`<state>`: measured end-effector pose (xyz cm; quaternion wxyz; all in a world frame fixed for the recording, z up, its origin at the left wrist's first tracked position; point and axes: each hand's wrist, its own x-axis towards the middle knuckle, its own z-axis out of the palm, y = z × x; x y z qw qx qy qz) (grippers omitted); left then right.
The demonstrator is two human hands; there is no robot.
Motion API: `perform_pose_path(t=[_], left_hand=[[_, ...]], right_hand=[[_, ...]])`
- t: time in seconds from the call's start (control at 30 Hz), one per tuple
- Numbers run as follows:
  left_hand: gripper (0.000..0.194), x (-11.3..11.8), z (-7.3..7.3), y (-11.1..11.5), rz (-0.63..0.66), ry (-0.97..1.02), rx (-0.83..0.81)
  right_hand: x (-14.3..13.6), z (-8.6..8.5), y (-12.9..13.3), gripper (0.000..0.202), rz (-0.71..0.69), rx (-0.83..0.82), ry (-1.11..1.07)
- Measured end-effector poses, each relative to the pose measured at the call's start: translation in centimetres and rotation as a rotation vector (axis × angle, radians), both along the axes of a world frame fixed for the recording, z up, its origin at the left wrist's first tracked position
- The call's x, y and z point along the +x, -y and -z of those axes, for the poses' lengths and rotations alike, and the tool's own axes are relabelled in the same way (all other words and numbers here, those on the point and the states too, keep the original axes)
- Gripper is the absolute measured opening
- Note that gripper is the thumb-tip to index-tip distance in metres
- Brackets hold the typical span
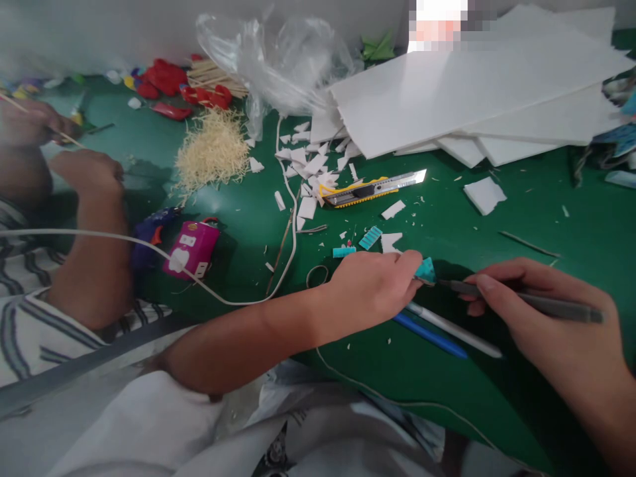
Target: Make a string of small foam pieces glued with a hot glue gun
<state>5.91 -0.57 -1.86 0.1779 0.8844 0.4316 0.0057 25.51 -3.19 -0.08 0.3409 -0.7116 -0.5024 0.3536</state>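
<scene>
Pinched in the fingers of my left hand [380,281] is a small teal painted piece [426,271]. My right hand [541,311] grips a dark grey pen [556,306], its tip pointing at the teal piece and very close to it. Whether they touch, I cannot tell. Below the left hand lie a blue pen [432,336] and a white pen [460,331] side by side. Just beyond that hand are a teal piece with dark stripes [370,238], a smaller teal strip [344,252] and a white foam scrap [391,242].
A yellow utility knife [372,190] lies with its blade out. Foam scraps [313,165] and white foam sheets [447,93] sit behind it. Left are a heap of pale shreds [213,152], a magenta power adapter [193,248] with a white cable [238,303], and another person's hands [84,162] holding a stick.
</scene>
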Motion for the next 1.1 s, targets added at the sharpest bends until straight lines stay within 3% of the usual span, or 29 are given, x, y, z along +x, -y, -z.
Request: perform_pose_path(t=[1.1], left_hand=[[0.022,-0.04,0.28,0.05,0.0,0.02,0.02]], right_hand=[[-0.16,0.67,0.34,0.022,-0.027,0.043,0.018]])
